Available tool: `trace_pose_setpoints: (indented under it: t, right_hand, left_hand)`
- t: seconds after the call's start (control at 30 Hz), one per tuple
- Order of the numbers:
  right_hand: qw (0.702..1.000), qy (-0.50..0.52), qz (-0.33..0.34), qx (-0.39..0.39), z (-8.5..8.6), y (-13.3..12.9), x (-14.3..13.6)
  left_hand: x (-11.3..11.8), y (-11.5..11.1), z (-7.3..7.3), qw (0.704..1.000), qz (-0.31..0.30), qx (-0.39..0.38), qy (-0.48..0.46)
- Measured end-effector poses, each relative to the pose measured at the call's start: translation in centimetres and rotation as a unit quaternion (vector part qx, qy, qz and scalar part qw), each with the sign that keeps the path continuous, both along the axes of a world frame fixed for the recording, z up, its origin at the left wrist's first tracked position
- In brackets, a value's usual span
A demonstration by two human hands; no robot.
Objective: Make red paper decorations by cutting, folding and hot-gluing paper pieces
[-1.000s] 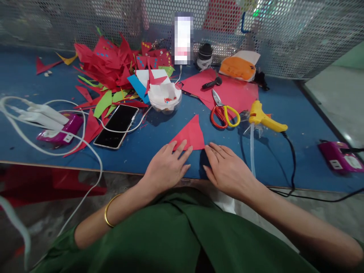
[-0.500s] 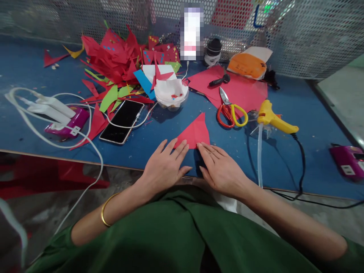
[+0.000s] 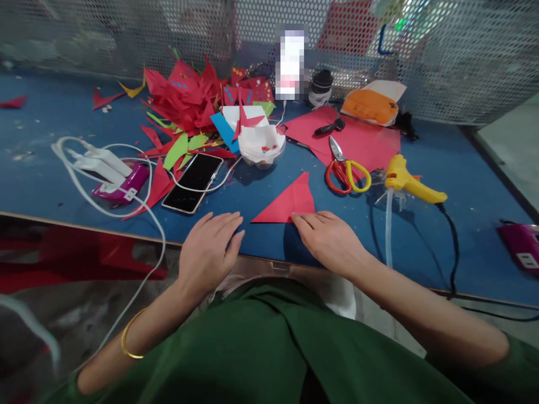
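Note:
A red paper [image 3: 286, 202] folded into a triangle lies on the blue table in front of me. My right hand [image 3: 328, 238] has its fingers closed on the paper's lower right edge; its thumb is hidden from view. To the left of the paper, my left hand [image 3: 210, 247] is open and holds nothing, its fingers stretched out over the table's front edge. Just beyond the paper lie scissors [image 3: 347, 171] with one red and one yellow handle. A small clear bowl lined with white paper [image 3: 261, 147] stands behind the triangle, with small coloured bits in it.
A black-screened phone [image 3: 192, 184] lies left under a white cable, near a purple power socket [image 3: 122, 185] with white chargers. Red paper pieces [image 3: 189, 95] are heaped behind. On the right are a yellow glue gun [image 3: 415, 182] with a cord and a large red sheet [image 3: 366, 140].
My left hand has let go of the red paper and moved left, away from it. My right hand has stayed at the paper's right edge. The view has shifted slightly.

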State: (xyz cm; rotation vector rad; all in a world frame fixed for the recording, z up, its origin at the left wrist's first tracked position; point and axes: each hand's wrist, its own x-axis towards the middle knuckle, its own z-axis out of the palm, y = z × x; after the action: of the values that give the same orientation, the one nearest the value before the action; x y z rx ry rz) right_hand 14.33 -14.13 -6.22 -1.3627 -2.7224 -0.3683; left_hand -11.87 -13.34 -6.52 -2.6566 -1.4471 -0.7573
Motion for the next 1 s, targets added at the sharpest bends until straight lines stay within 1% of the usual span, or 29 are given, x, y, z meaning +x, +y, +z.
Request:
trace_pose_setpoints:
  t: [0.07,0.13,0.2,0.27,0.3,0.37,0.43,0.47,0.53,0.57,0.6,0.63,0.67,0.7,0.73,0.77,0.8,0.83,0.9,0.93,0.97,1.0]
  right_hand:
    - [0.999,-0.042,-0.011,-0.021,0.7,0.6,-0.9]
    - [0.996,-0.078,-0.020,-0.039,1.2,1.0,-2.0]
    - [0.993,-0.098,-0.030,-0.052,1.4,1.3,-2.8]
    - [0.993,-0.101,-0.040,-0.052,1.5,1.4,-3.1]
    - [0.993,-0.096,-0.046,-0.042,1.5,1.6,-2.9]
    - [0.996,-0.072,-0.057,0.007,1.7,2.0,-1.9]
    - [0.992,-0.037,-0.068,0.098,2.2,2.8,-0.2]
    - [0.985,-0.020,-0.070,0.154,2.6,3.3,0.7]
    - [0.963,0.005,-0.066,0.261,3.6,4.5,2.4]
    - [0.950,0.009,-0.060,0.305,4.1,5.1,3.1]
    - [0.939,0.009,-0.050,0.340,4.5,5.7,3.6]
    - [0.930,0.005,-0.035,0.366,4.8,6.1,4.0]
    - [0.923,-0.001,-0.014,0.385,4.9,6.5,4.2]
    - [0.918,-0.008,0.009,0.397,4.9,6.8,4.3]
    - [0.915,-0.014,0.033,0.402,4.6,7.1,4.3]
    - [0.913,-0.019,0.055,0.404,4.2,7.3,4.3]
    - [0.912,-0.020,0.073,0.403,3.7,7.5,4.2]
    - [0.914,-0.016,0.084,0.397,3.1,7.6,4.2]
    - [0.924,0.021,0.090,0.370,2.2,8.0,4.3]
    - [0.932,0.062,0.078,0.349,1.9,8.3,4.4]
    - [0.937,0.123,0.052,0.323,1.7,8.5,4.5]
    - [0.935,0.203,0.011,0.290,1.6,8.7,4.7]
  left_hand:
    - [0.9,0.8,0.4,0.995,0.028,-0.023,-0.088]
    - [2.3,1.9,1.0,0.982,0.038,-0.084,-0.168]
    - [3.7,3.4,1.7,0.960,0.045,-0.155,-0.228]
    - [5.0,5.1,2.2,0.939,0.028,-0.218,-0.264]
    - [5.6,6.0,2.4,0.925,0.010,-0.240,-0.295]
    - [6.8,7.8,2.9,0.883,-0.022,-0.294,-0.366]
    - [7.8,9.6,3.3,0.845,-0.027,-0.322,-0.426]
    - [8.3,10.4,3.5,0.835,-0.016,-0.321,-0.447]
    - [9.3,12.0,4.0,0.829,0.010,-0.306,-0.469]
    - [9.7,12.7,4.3,0.819,0.024,-0.324,-0.472]
    - [10.1,13.3,4.5,0.801,0.035,-0.368,-0.471]
    - [10.3,13.8,4.6,0.775,0.035,-0.430,-0.461]
    - [10.5,14.1,4.7,0.743,0.029,-0.496,-0.449]
    - [10.6,14.3,4.6,0.706,0.005,-0.562,-0.431]
    - [10.7,14.4,4.4,0.677,-0.023,-0.601,-0.425]
    - [10.8,14.4,4.1,0.653,-0.050,-0.623,-0.427]
    - [10.8,14.3,3.8,0.635,-0.065,-0.633,-0.437]
    - [10.8,14.2,3.5,0.629,-0.065,-0.628,-0.454]
    - [11.0,13.9,2.9,0.627,-0.055,-0.608,-0.484]
    - [11.1,13.7,2.7,0.631,-0.046,-0.593,-0.497]
    - [11.3,13.6,2.6,0.638,-0.037,-0.574,-0.511]
    - [11.4,13.4,2.5,0.650,-0.029,-0.550,-0.525]
